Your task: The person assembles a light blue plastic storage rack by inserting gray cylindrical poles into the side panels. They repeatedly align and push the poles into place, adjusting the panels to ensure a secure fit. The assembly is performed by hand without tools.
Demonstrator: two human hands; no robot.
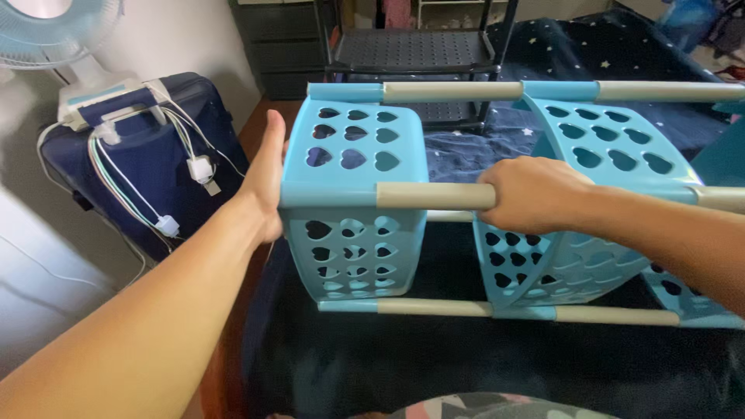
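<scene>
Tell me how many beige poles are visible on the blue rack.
4, perhaps more hidden. The upper rear pole; the upper front pole, gripped by the right hand; a lower rear one, mostly hidden; the bottom front pole.

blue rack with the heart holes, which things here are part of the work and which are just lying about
In hand:
blue rack
grey pole, gripped by the right hand
end shelf panel, pressed flat by the left hand

Lying about:
navy suitcase with white cables
fan
dark shelf unit
star-print cover
</scene>
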